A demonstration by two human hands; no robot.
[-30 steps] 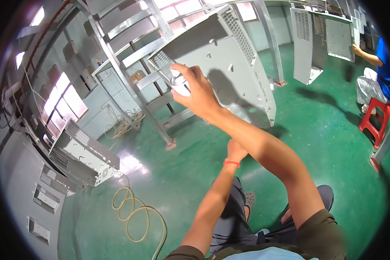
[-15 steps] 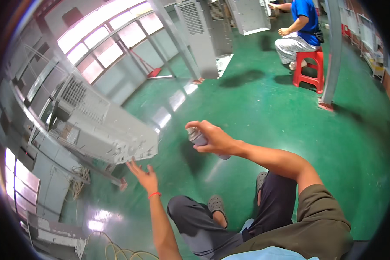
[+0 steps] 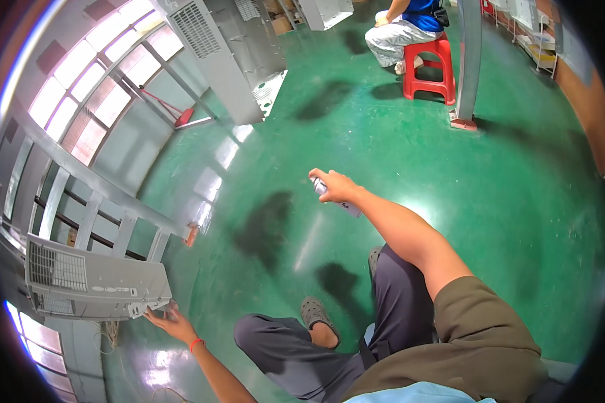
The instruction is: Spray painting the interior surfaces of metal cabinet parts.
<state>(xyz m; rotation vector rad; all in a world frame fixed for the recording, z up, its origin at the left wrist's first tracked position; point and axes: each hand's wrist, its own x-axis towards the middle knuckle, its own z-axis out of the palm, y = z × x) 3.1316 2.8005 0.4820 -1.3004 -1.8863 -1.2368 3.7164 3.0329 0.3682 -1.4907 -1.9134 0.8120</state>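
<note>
My right hand (image 3: 336, 185) is wrapped round a spray can (image 3: 318, 185), with the forefinger up at its top. No spray shows. The can is held over the green floor, tilted, and its lower end sticks out below the hand. At the far left a light grey metal casing (image 3: 117, 285) with a vent grille hangs off the floor. My left hand (image 3: 176, 326), a red band at its wrist, is at the casing's near right corner. Its fingers are stretched out along the lower edge, touching it, and the thumb stands apart.
Another grey casing (image 3: 212, 54) hangs farther back. A person's legs (image 3: 396, 41) show on a red stool (image 3: 429, 70) beside a grey post (image 3: 468, 67). Metal frame bars (image 3: 101, 181) run along the left. A red broom (image 3: 183, 117) leans by the wall. Shelving (image 3: 539, 43) stands at the far right.
The view has swung, so the background shifts left and up. The near casing has turned and now shows a narrower side. My left hand has followed its corner outward; my right still grips the spray can.
</note>
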